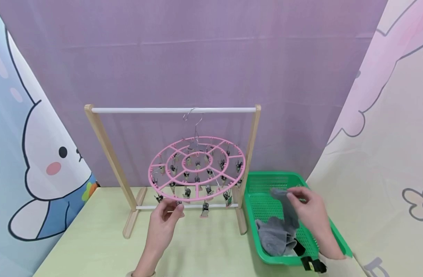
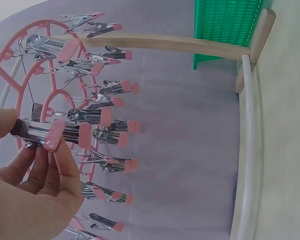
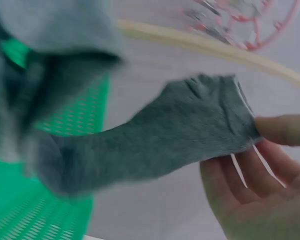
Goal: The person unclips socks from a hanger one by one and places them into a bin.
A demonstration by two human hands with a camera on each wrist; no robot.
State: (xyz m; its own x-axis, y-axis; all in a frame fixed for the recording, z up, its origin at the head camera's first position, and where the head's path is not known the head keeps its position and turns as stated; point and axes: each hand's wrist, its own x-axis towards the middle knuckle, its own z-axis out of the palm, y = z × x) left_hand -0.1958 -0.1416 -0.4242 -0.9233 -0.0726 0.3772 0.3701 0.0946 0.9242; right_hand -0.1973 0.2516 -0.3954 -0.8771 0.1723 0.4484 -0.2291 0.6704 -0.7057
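Observation:
My left hand (image 1: 164,220) pinches a metal clip (image 2: 40,132) with pink tips between thumb and fingers, at the front rim of the pink round hanger (image 1: 197,198). In the right wrist view a grey sock (image 3: 160,132) dangles by its cuff from my right hand (image 3: 270,175), pinched between thumb and fingertips. That hand (image 1: 310,209) is above the green basket (image 1: 251,219). More grey cloth (image 1: 275,235) lies in the basket, along with something black that I cannot identify. Several other clips hang from the hanger's rings, the nearest a clip (image 1: 204,209) just right of my left hand.
A wooden stand (image 1: 109,154) with a white top bar (image 1: 145,110) carries the hanger by its metal hook (image 1: 197,119). The basket stands close to the stand's right foot (image 1: 241,221). A purple cloth (image 1: 211,69) hangs behind, and the table (image 1: 90,231) is pale yellow-green.

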